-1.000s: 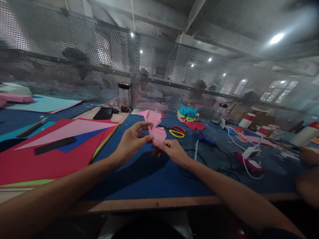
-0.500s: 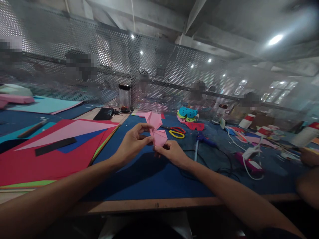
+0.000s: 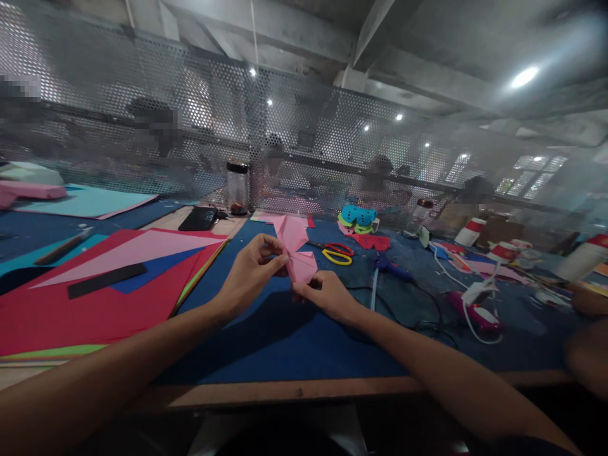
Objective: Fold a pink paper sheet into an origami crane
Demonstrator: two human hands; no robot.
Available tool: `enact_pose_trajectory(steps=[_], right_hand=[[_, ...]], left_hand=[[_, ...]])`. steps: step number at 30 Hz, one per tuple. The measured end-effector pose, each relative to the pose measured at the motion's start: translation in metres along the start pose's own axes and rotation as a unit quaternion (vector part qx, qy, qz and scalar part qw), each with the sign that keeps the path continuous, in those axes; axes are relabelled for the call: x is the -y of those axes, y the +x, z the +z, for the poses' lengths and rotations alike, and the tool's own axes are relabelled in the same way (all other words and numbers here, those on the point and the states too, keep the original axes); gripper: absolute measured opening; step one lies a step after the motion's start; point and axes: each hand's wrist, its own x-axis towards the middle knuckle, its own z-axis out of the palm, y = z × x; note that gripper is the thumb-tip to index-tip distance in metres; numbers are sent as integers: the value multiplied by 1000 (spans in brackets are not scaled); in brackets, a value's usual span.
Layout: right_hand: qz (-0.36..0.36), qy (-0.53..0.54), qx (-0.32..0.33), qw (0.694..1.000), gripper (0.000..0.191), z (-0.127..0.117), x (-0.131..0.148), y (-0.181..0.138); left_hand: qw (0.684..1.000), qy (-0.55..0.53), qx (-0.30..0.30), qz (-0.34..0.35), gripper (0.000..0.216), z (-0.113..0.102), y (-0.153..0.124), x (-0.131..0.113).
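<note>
A folded pink paper piece [image 3: 293,233], pinched narrow at its middle with wider folded parts above and below, is held up over the blue table mat. My left hand [image 3: 254,269] is closed on its narrow middle, thumb and fingertips pinching it from the left. At the lower edge, my right hand [image 3: 330,294] pinches the same paper between thumb and fingers; some of its fingertips are hidden behind the thumb. Just beyond lie scissors [image 3: 338,252] with red and yellow handles. To the right of them rests a blue glue gun [image 3: 392,267] with a glue stick.
Stacked coloured paper sheets [image 3: 95,310] lie at the left, near a black phone [image 3: 198,218] and a lidded jar [image 3: 237,188]. Cut-out paper masks [image 3: 360,217] sit at the back. A power strip [image 3: 477,310] with cables is at right, by another person's arm [image 3: 589,351]. A perforated screen [image 3: 304,126] stands behind.
The pink paper has shifted slightly left and turned a little in my fingers. Both hands keep their pinch; other things on the table stay put.
</note>
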Motion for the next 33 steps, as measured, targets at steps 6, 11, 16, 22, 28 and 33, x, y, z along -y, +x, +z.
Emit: enact_pose_trajectory(steps=[6,11,16,22,28,33], right_hand=[[2,-16,-2,1000,39,0,1,0],[5,-23,-7,1000,37,1,-1,1],[18,-26,-9,999,36,1,-3,1],[14,-21,-7,1000,42,1,-6,1],[3,21,1,1000,42,3,-8,4],[15,-50,-35,998,44,1,-6,2]], left_hand=[[999,-24,-19,-27,36,2,1,-2],[995,-64,-34,-67,54,3,2,-7],[991,-81,-9,-103,40,2,2,-9],[989,-96,-2,-109,31,0,3,-6],[990,-99,-1,-101,31,-3,4,-2],[991,-84,1,-103,29,-2,3,-4]])
